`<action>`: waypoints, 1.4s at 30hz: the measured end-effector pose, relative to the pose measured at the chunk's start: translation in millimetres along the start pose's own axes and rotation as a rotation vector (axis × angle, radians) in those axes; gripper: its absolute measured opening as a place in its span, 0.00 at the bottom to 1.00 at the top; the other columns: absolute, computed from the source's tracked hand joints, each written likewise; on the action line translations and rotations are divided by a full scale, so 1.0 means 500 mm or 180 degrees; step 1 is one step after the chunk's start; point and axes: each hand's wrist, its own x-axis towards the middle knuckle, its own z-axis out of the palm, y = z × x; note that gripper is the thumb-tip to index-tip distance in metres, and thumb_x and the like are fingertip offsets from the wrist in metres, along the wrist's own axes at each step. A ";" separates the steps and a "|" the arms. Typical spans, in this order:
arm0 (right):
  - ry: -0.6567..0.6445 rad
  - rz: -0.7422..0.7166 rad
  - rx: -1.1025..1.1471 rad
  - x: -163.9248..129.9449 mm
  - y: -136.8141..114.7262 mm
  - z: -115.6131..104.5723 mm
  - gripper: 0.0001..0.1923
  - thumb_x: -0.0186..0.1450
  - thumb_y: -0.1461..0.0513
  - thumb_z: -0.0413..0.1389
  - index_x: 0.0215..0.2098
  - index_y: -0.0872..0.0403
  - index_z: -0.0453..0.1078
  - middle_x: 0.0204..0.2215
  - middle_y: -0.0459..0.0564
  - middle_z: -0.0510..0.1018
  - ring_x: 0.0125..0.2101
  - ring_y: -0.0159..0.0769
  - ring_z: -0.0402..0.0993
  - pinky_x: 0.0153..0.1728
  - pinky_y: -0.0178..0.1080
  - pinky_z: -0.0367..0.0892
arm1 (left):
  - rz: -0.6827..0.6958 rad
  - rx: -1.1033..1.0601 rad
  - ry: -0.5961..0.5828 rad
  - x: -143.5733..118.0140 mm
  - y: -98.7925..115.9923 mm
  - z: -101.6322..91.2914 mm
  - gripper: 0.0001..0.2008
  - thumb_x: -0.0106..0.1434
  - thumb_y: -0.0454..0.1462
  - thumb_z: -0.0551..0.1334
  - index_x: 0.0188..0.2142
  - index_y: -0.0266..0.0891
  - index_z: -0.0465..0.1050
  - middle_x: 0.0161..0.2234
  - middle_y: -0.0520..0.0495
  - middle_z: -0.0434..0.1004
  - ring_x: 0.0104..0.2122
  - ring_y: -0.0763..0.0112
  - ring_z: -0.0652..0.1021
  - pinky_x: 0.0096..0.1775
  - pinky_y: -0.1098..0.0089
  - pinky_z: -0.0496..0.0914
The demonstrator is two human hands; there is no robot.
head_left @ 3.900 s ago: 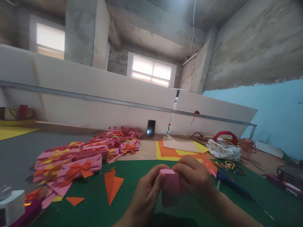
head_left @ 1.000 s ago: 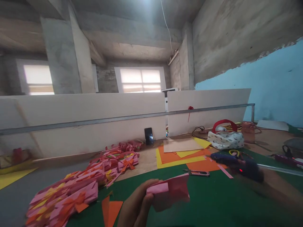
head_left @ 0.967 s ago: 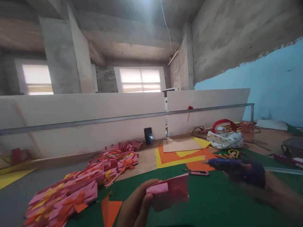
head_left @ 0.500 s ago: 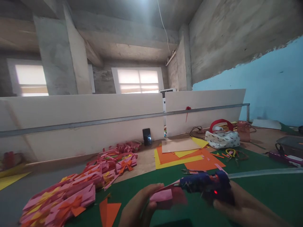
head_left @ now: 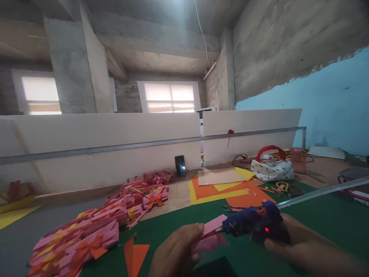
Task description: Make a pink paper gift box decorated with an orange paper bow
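down low over the green mat (head_left: pixel 317 215), we see the left hand (head_left: pixel 175 254) with thumb and fingers pinched together on a folded piece of pink paper (head_left: pixel 211 235), thin and matte, its upper flap lifted open like a little pocket. the right hand (head_left: pixel 291 240) has its fingers wrapped tight round the grip of a dark blue glue gun (head_left: pixel 253 224), a chunky plastic body with a small red light glowing on its side and a clear, glassy glue stick (head_left: pixel 319 191) jutting out behind it in a long straight rod. the metal nozzle rests just at the opened edge of the pink paper, between the flaps, though we cannot tell if it truly touches. to the left lies a heap of pink paper pieces (head_left: pixel 95 227), each long and flat with an orange or yellow bow on it, and near them orange triangles (head_left: pixel 135 254) on the mat. further back, flat sheets of orange and yellow paper (head_left: pixel 219 192) overlap in a stack, with a pair of scissors (head_left: pixel 232 208) at their near edge. a soft white printed pouch (head_left: pixel 272 169) with a red handle sits well beyond, its contents hidden from us, and a dark phone (head_left: pixel 180 166) leans upright against the pale wall board (head_left: pixel 100 134).
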 end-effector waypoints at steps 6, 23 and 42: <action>-0.0257 0.0140 -0.0053 -0.021 -0.043 -0.015 0.17 0.59 0.54 0.55 0.44 0.50 0.71 0.35 0.50 0.75 0.38 0.43 0.68 0.34 0.38 0.65 | 0.0761 0.0697 0.0540 0.018 0.008 -0.004 0.13 0.64 0.42 0.53 0.42 0.38 0.71 0.34 0.49 0.80 0.37 0.75 0.79 0.45 0.76 0.70; -0.0539 -0.0470 -0.0099 -0.023 -0.068 -0.019 0.16 0.56 0.60 0.56 0.44 0.50 0.72 0.30 0.46 0.74 0.33 0.39 0.68 0.35 0.37 0.66 | 0.1180 0.0982 0.0523 0.019 0.012 -0.001 0.11 0.63 0.37 0.55 0.41 0.34 0.72 0.36 0.49 0.80 0.45 0.75 0.75 0.53 0.72 0.63; -0.0837 -0.0650 -0.0094 -0.018 -0.113 0.001 0.22 0.59 0.64 0.53 0.52 0.49 0.65 0.36 0.47 0.73 0.36 0.40 0.67 0.37 0.37 0.64 | 0.1120 0.0869 0.0577 0.002 0.004 -0.009 0.10 0.63 0.36 0.56 0.40 0.34 0.72 0.38 0.49 0.80 0.47 0.70 0.74 0.49 0.69 0.69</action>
